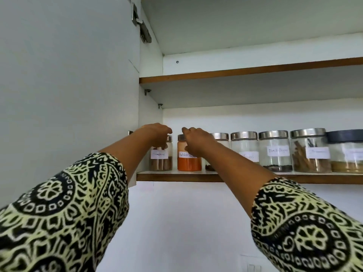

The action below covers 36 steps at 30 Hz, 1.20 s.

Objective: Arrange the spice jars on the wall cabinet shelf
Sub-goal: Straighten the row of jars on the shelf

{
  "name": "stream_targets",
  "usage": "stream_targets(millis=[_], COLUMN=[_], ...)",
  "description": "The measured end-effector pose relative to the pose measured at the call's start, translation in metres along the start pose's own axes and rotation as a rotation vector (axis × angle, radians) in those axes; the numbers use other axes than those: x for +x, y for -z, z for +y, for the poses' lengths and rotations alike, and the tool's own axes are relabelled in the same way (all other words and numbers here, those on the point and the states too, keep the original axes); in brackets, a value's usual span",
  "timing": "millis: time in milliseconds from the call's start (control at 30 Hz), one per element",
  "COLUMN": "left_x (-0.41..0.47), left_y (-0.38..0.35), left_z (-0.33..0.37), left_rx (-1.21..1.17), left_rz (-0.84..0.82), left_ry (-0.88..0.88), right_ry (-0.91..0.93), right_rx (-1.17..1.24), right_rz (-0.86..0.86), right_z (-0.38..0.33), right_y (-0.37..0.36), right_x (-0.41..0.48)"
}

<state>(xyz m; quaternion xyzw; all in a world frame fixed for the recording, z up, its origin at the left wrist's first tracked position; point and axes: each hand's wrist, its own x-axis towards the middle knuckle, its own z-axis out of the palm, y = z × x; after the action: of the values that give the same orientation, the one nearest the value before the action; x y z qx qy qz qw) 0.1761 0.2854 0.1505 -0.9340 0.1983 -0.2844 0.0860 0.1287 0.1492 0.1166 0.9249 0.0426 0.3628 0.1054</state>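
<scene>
A row of labelled glass spice jars with steel lids stands on the lower shelf of the open wall cabinet. My left hand grips the top of the leftmost jar of brown powder. My right hand grips the upper part of the jar of orange-red chilli powder beside it. To the right stand a jar partly hidden by my right arm, a nearly empty jar, a black pepper jar, a jar of cinnamon sticks and a black-lidded jar.
The cabinet door stands open on the left with its hinge at the top. An upper shelf sits above the jars. A white wall lies below the cabinet, with a switch plate at the bottom.
</scene>
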Motion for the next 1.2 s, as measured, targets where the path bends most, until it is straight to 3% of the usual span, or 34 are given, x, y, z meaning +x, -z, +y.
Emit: stream_targets(millis=[300,633,1200], left_x=[0.038,0.08,0.143], left_y=[-0.032,-0.041,-0.089], left_z=[-0.017,-0.02,-0.017], left_rx=[-0.049,-0.028,0.01], left_rz=[0.068,-0.01,0.049], left_ry=[-0.003,-0.007,0.015], right_ry=[-0.067,-0.118,-0.096], right_rx=[-0.059,-0.023,-0.196], right_rz=[-0.023,-0.074,-0.187], right_z=[-0.007,-0.001,0.008], right_y=[-0.02,-0.04,-0.08], right_x=[0.036,0.073,0.126])
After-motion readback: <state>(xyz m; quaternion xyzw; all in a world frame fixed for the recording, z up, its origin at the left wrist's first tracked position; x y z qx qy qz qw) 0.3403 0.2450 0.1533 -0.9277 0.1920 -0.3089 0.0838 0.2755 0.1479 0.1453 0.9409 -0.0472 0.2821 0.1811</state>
